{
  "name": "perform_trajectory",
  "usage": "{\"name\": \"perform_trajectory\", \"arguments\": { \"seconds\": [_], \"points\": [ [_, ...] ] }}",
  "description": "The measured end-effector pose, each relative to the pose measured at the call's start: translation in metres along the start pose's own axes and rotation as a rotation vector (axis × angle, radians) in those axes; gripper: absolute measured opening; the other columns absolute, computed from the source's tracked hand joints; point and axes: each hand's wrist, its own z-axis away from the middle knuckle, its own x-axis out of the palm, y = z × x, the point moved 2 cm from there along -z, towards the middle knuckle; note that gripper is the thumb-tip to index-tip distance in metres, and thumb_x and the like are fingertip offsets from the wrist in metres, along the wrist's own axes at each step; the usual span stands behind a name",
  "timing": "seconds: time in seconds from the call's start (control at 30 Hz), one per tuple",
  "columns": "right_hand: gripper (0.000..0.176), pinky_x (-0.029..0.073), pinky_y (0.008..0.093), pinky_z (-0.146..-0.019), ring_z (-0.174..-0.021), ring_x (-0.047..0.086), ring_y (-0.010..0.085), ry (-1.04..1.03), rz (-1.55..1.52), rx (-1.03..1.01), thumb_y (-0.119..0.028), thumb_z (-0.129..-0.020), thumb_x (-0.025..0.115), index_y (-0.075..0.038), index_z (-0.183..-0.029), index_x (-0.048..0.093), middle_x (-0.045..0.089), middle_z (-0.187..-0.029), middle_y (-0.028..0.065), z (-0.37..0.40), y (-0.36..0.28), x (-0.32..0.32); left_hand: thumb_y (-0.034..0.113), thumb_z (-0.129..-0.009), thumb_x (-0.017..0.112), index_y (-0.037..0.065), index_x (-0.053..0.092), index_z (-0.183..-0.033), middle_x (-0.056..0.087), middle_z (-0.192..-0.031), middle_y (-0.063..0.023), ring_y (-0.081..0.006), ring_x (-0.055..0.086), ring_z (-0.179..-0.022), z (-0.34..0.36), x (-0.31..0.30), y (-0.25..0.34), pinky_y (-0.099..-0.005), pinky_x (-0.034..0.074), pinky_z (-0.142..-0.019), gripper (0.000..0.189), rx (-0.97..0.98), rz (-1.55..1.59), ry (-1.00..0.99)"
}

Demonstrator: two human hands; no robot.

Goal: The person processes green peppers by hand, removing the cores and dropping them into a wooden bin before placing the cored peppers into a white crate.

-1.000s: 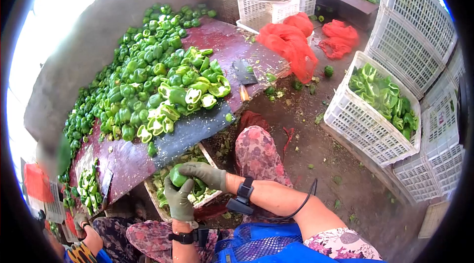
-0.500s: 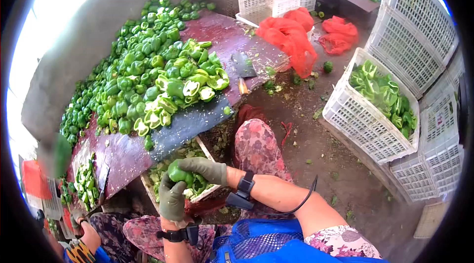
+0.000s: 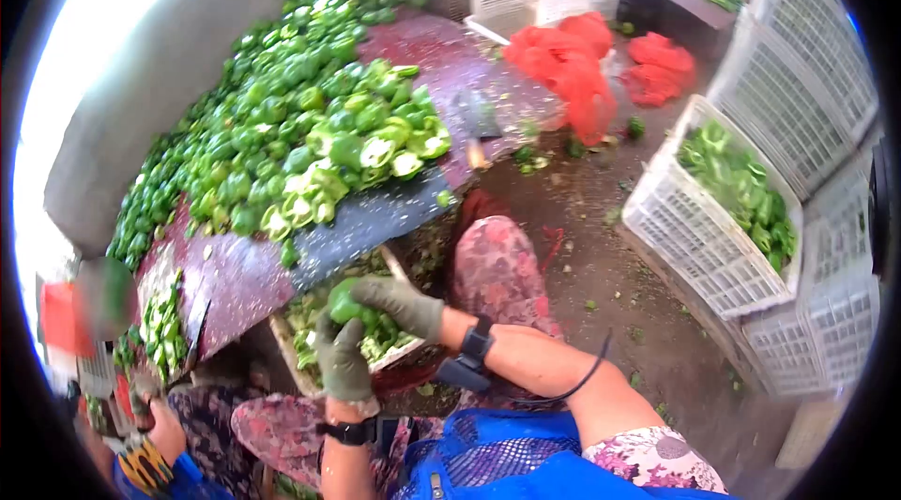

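Observation:
A green pepper (image 3: pixel 347 303) is held between my two gloved hands, above a crate of pepper scraps (image 3: pixel 302 364) near my knees. My left hand (image 3: pixel 343 359), in a grey-green glove, has its fingers curled at the lower left side of the pepper. From the right, my right hand (image 3: pixel 404 306) grips the pepper's upper side. On the table beyond lies a large heap of whole green peppers (image 3: pixel 267 111); opened pale-green peppers (image 3: pixel 375 153) lie at its near edge. A blade (image 3: pixel 476 113) rests on the table's right part.
A white crate of peppers (image 3: pixel 723 209) stands at the right beside stacked crates (image 3: pixel 788 59). Red mesh bags (image 3: pixel 568 68) hang at the table's right corner. A co-worker's arm (image 3: pixel 167 430) is at the lower left, near cut peppers (image 3: pixel 161 331) and a knife (image 3: pixel 197 331).
The view has shifted slightly, so the heap and table sit a little higher and further right. Both my hands still hold the pepper, with little change in grip.

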Motion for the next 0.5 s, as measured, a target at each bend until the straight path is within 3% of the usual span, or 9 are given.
{"name": "perform_trajectory", "arguments": {
  "seconds": [0.03, 0.13, 0.2, 0.27, 0.3, 0.37, 0.5],
  "points": [
    [0.055, 0.048, 0.0214, -0.068, -0.08, 0.058, 0.0087, 0.02, 0.026, -0.034, -0.055, -0.088, 0.059, -0.006, -0.113, 0.063, 0.064, -0.093, 0.0017, -0.001, -0.001, -0.001, 0.013, -0.083, 0.068, 0.002, 0.051, -0.126, 0.06, -0.117, -0.0057, -0.0167, 0.057, -0.106, -0.002, -0.001, -0.003, -0.0297, 0.044, -0.094, 0.047, -0.021, -0.005, -0.008],
    [0.05, 0.048, 0.0275, -0.089, -0.097, 0.06, 0.0112, 0.019, -0.133, 0.229, -0.045, -0.09, 0.06, -0.004, -0.119, 0.061, 0.066, -0.106, 0.0048, 0.004, 0.0, -0.006, 0.01, -0.082, 0.071, 0.001, 0.053, -0.122, 0.062, -0.11, -0.0053, -0.0154, 0.059, -0.1, 0.001, 0.003, -0.005, -0.0292, 0.046, -0.09, 0.045, -0.018, 0.031, 0.091],
    [0.052, 0.047, 0.0185, -0.062, -0.081, 0.057, 0.0067, 0.019, -0.199, 0.224, -0.049, -0.089, 0.061, -0.006, -0.119, 0.06, 0.064, -0.096, 0.0014, 0.004, 0.006, -0.004, 0.011, -0.083, 0.071, 0.0, 0.053, -0.122, 0.062, -0.11, -0.0056, -0.0148, 0.059, -0.1, 0.003, 0.001, -0.004, -0.0281, 0.046, -0.09, 0.044, -0.059, 0.019, 0.057],
    [0.051, 0.047, 0.0199, -0.067, -0.081, 0.057, 0.0069, 0.021, -0.196, 0.193, -0.046, -0.091, 0.06, -0.003, -0.119, 0.059, 0.063, -0.097, 0.0009, 0.003, 0.004, -0.002, 0.013, -0.084, 0.072, 0.0, 0.053, -0.124, 0.062, -0.111, -0.0057, -0.0146, 0.059, -0.101, 0.001, -0.001, 0.009, -0.0278, 0.046, -0.091, 0.046, -0.139, -0.036, -0.034],
    [0.05, 0.047, 0.0201, -0.068, -0.081, 0.057, 0.0069, 0.0, -0.199, 0.204, -0.045, -0.091, 0.06, -0.003, -0.12, 0.058, 0.063, -0.098, 0.001, 0.002, 0.007, -0.003, 0.023, -0.083, 0.074, -0.002, 0.051, -0.127, 0.061, -0.115, -0.0053, -0.0132, 0.057, -0.104, 0.001, -0.005, 0.009, -0.0275, 0.045, -0.092, 0.056, -0.167, -0.048, -0.055],
    [0.05, 0.048, 0.0204, -0.068, -0.082, 0.057, 0.007, -0.049, -0.145, 0.197, -0.045, -0.092, 0.059, -0.003, -0.12, 0.059, 0.063, -0.097, 0.0009, -0.001, 0.008, -0.005, 0.021, -0.082, 0.075, -0.001, 0.053, -0.125, 0.062, -0.114, -0.0056, -0.0142, 0.058, -0.103, -0.001, -0.013, 0.011, -0.0284, 0.045, -0.093, 0.054, -0.207, -0.006, -0.092],
    [0.056, 0.048, 0.0203, -0.069, -0.083, 0.057, 0.007, -0.145, -0.104, 0.369, -0.052, -0.089, 0.059, -0.004, -0.117, 0.061, 0.063, -0.096, 0.0013, 0.0, 0.009, -0.008, 0.021, -0.079, 0.077, 0.001, 0.056, -0.123, 0.063, -0.112, -0.0049, -0.0144, 0.059, -0.102, 0.004, -0.022, 0.008, -0.0293, 0.045, -0.092, 0.053, -0.251, -0.01, -0.091]
  ]
}}
